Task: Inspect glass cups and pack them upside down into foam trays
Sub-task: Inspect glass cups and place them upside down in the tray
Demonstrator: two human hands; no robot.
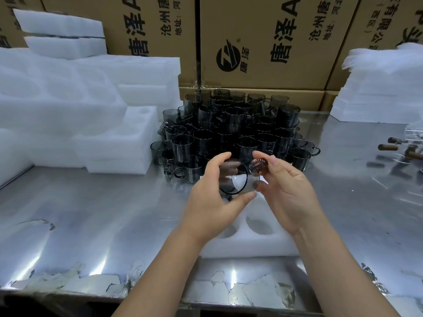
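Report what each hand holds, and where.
Left hand grips the glass cup round its wall; right hand pinches the brown ribbed piece beside it.

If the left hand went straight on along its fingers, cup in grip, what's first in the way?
Probably the pile of dark glass cups right behind the left hand and its held cup. Height is unclear; it may clear the nearest ones.

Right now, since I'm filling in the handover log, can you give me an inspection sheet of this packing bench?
Surface: steel table, film peeling at front edge.
Job's things: clear cup held above foam tray, visible pockets empty; smoky cups piled behind.
Clutter: brown-handled items at right.
Hands: left hand grips the clear cup; right hand pinches brown ribbed piece beside it.
Cables: nothing seen.
Surroundings: foam stacks, cardboard boxes.
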